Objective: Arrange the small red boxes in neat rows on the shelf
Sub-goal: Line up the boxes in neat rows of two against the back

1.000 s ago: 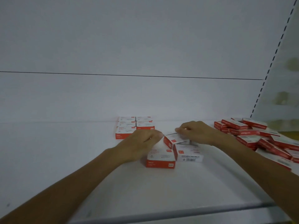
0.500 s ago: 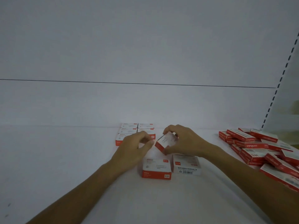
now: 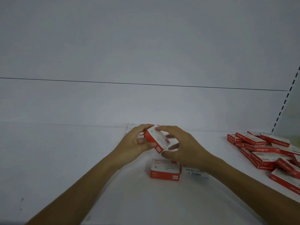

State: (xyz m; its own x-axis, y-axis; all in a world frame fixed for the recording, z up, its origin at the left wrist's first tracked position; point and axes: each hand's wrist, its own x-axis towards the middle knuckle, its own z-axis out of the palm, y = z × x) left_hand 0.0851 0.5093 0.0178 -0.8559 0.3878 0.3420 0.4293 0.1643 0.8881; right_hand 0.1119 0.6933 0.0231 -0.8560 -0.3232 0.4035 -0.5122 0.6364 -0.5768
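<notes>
Both hands hold one small red-and-white box tilted above the white shelf. My left hand grips its left end with fingers over the top and thumb under. My right hand curls round its right end. Below them a second small box lies flat on the shelf, with a third box right beside it, its white barcode face showing. The neat group of boxes at the back is mostly hidden behind my hands.
A loose heap of longer red boxes fills the shelf's right side. The white back panel rises behind, with a slotted upright at the right.
The right hand lifted the box off the shelf and raised it; the left hand came up and took hold of its other end. The camera moved closer and tilted.
</notes>
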